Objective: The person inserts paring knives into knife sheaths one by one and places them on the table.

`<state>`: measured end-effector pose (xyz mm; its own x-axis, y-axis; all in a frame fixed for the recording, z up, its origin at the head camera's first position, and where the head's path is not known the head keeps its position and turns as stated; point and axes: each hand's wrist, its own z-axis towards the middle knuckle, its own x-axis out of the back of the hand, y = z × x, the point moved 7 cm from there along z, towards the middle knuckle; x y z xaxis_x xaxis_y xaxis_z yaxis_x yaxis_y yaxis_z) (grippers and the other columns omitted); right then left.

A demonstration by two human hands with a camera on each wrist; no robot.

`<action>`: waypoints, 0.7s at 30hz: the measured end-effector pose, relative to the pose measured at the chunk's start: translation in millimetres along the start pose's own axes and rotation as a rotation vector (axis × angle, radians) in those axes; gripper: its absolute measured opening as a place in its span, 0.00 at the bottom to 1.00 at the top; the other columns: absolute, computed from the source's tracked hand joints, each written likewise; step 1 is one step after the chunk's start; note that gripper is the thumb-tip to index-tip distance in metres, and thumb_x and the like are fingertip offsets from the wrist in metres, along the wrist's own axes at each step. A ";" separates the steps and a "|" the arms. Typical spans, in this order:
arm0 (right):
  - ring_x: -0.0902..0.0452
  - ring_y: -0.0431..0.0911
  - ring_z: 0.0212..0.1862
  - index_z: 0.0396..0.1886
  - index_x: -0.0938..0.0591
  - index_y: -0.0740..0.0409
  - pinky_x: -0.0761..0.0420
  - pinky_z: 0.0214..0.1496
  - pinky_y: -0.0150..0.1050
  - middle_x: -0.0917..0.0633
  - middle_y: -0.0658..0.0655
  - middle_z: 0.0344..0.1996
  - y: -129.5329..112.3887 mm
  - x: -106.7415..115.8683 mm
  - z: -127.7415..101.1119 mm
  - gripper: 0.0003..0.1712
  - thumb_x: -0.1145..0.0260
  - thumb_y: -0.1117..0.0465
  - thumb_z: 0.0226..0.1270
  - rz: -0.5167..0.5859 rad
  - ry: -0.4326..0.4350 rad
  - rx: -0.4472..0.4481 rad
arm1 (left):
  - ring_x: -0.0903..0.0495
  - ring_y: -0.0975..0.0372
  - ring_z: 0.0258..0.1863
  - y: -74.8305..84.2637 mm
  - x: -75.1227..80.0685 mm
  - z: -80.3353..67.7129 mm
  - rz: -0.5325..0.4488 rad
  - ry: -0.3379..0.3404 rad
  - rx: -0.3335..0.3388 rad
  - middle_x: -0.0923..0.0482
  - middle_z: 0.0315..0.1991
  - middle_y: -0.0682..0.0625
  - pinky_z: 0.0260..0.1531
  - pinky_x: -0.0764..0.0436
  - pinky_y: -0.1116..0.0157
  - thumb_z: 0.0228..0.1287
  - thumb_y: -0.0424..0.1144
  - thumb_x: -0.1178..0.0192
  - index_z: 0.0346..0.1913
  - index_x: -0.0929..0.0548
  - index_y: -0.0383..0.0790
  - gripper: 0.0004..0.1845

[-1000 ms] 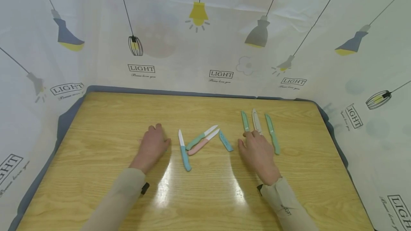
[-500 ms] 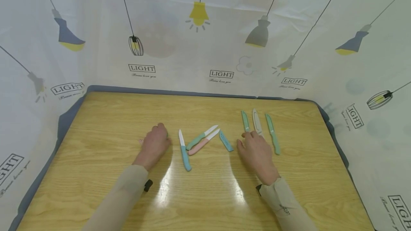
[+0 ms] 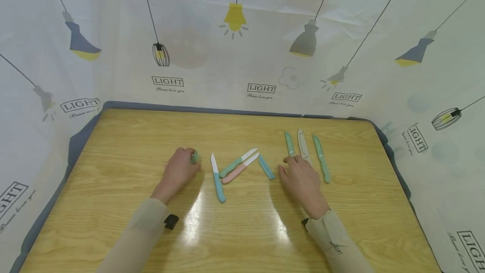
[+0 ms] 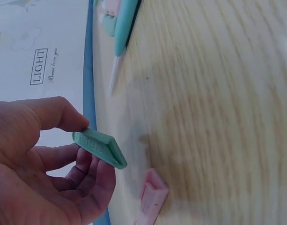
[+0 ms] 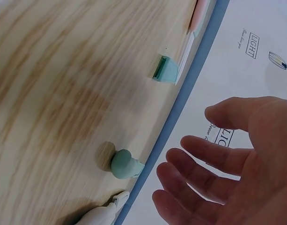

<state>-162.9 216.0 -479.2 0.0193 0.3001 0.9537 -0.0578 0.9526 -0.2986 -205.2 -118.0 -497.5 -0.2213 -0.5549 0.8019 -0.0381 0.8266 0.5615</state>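
Observation:
My left hand [image 3: 177,172] pinches a small green knife sheath [image 4: 99,146] between thumb and fingers. A pink knife sheath [image 4: 153,197] lies on the table just beyond that hand. To its right are three knives with bare white blades: a blue-handled knife [image 3: 219,186], a green-handled knife [image 3: 230,167] and a pink-handled knife [image 3: 234,173]. My right hand [image 3: 303,184] is held with fingers spread and relaxed, nothing in it, near the handle ends of a green knife [image 3: 289,142] and a white knife [image 3: 302,141], partly hiding them. A blue sheath [image 3: 267,167] lies left of it.
Another green knife [image 3: 320,155] lies at the right of my right hand. The wooden table [image 3: 144,129] has a blue-grey border along its back and sides. Behind it hangs a pale curtain [image 3: 212,70] printed with lamps.
My left hand has turned and shifted slightly left, bringing the green sheath into sight at its fingertips. My right hand has stayed nearly in place, drifting a little left.

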 end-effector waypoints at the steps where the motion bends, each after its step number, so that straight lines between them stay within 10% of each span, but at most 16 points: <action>1: 0.16 0.57 0.44 0.54 0.15 0.62 0.13 0.36 0.51 0.15 0.63 0.50 -0.5 0.0 -0.1 0.20 0.38 0.51 0.76 0.001 0.003 0.003 | 0.23 0.47 0.44 0.0 1.1 -0.9 -0.015 0.005 0.001 0.25 0.58 0.28 0.46 0.19 0.47 0.66 0.34 0.40 0.66 0.26 0.21 0.28; 21: 0.17 0.57 0.45 0.52 0.14 0.63 0.12 0.41 0.51 0.14 0.61 0.48 -13.9 0.9 -2.0 0.18 0.35 0.53 0.75 0.037 0.022 0.069 | 0.18 0.45 0.59 2.2 -4.8 -9.2 -0.443 -0.004 -0.052 0.17 0.59 0.37 0.59 0.17 0.49 0.79 0.33 0.48 0.75 0.36 0.26 0.28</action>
<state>-160.0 203.2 -474.3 0.0378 0.3365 0.9409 -0.1273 0.9356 -0.3294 -195.3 -114.4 -498.2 -0.1981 -0.8538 0.4814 -0.0805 0.5036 0.8602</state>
